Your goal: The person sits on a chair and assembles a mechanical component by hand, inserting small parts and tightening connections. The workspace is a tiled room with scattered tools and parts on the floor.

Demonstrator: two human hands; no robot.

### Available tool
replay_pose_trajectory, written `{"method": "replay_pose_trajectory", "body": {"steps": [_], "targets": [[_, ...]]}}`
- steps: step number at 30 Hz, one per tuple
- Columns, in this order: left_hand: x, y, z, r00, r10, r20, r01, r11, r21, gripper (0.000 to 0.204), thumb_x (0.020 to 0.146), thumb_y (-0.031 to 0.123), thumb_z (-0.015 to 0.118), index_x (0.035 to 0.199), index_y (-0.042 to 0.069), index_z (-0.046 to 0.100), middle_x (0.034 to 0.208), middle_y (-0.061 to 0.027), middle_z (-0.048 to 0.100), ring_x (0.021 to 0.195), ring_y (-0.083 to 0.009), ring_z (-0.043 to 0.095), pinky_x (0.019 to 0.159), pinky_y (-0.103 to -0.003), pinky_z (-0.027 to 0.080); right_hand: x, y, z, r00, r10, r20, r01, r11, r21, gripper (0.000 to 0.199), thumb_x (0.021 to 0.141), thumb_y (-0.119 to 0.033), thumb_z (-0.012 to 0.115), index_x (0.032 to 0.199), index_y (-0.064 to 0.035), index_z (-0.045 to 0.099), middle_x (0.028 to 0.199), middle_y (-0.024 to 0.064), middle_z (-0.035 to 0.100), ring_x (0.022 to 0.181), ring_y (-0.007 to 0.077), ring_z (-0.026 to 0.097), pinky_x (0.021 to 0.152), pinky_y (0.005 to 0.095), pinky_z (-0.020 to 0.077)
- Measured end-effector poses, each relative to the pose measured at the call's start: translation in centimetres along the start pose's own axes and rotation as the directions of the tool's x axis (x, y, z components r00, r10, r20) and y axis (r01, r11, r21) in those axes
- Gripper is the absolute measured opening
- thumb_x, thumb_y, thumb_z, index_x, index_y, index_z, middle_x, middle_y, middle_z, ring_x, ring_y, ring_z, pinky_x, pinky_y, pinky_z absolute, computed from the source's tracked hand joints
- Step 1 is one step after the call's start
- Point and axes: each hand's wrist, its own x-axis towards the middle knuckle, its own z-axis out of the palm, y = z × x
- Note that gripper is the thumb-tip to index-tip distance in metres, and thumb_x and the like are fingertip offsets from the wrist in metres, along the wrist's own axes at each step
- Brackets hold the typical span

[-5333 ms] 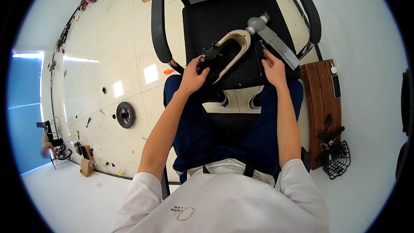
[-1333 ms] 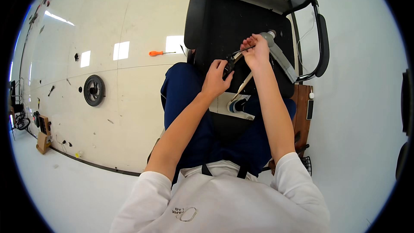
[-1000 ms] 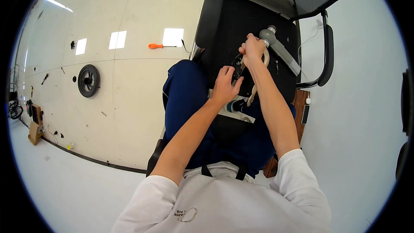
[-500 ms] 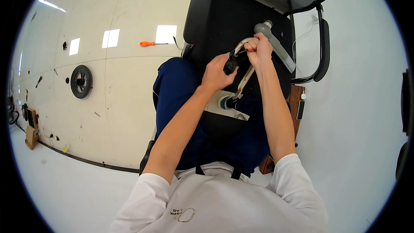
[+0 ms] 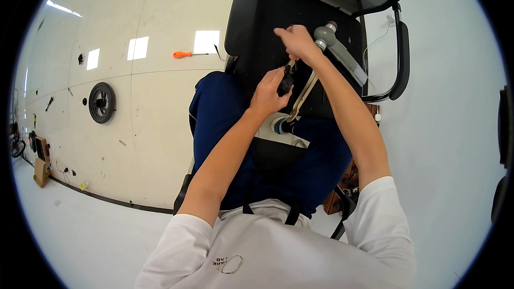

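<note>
My left hand (image 5: 267, 92) is closed around a black knob-like part (image 5: 286, 83) fixed to a bent, cream-coloured metal tube. Just beyond it, over the tube's upper end, my right hand (image 5: 300, 43) is curled with its thumb side toward the left. Slight blur and the hand itself hide what its fingers hold. A straight length of cream tube (image 5: 306, 95) slants down from beneath my right wrist toward my shoe. To the right of that hand, a grey rounded joint (image 5: 325, 34) with a long flat grey bar (image 5: 348, 64) rests on the black seat (image 5: 270, 18).
An orange-handled screwdriver (image 5: 182, 54) lies on the pale floor to the left. Farther left is a black spoked wheel (image 5: 101, 103) among small scattered parts. A cardboard box (image 5: 40, 173) stands at the far left. On the right a black chair armrest (image 5: 402, 61) curves up.
My right hand has swung left and farther away, its forearm now slanting across the straight tube. My left hand keeps its hold on the black part with hardly any shift.
</note>
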Motion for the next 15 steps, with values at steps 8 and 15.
{"method": "replay_pose_trajectory", "body": {"steps": [8, 15], "targets": [[-0.5, -0.5, -0.5, 0.944, -0.197, 0.264, 0.202, 0.979, 0.005, 0.052, 0.080, 0.021, 0.073, 0.125, 0.000, 0.058, 0.116, -0.0194, 0.064, 0.109, -0.0359, 0.061, 0.094, -0.042, 0.048, -4.3, -0.4, 6.6, 0.888, -0.374, 0.266, 0.456, 0.658, -0.599, 0.047, 0.097, -0.037, 0.045, 0.085, -0.0006, 0.073, 0.086, 0.0231, 0.070, 0.092, 0.0405, 0.067, 0.078, 0.0487, 0.0541], [-1.5, -2.0, 1.4, 1.000, 0.029, 0.006, -0.029, 0.997, -0.074, 0.047, 0.078, 0.014, 0.074, 0.120, -0.001, 0.060, 0.118, -0.0220, 0.063, 0.111, -0.0378, 0.061, 0.093, -0.044, 0.050, -10.1, 4.0, 7.9, 0.729, -0.651, 0.211, 0.568, 0.403, -0.717, 0.033, 0.088, -0.028, 0.055, 0.106, -0.0053, 0.070, 0.133, 0.0146, 0.054, 0.131, 0.0324, 0.042, 0.106, 0.0554, 0.0273]]}}
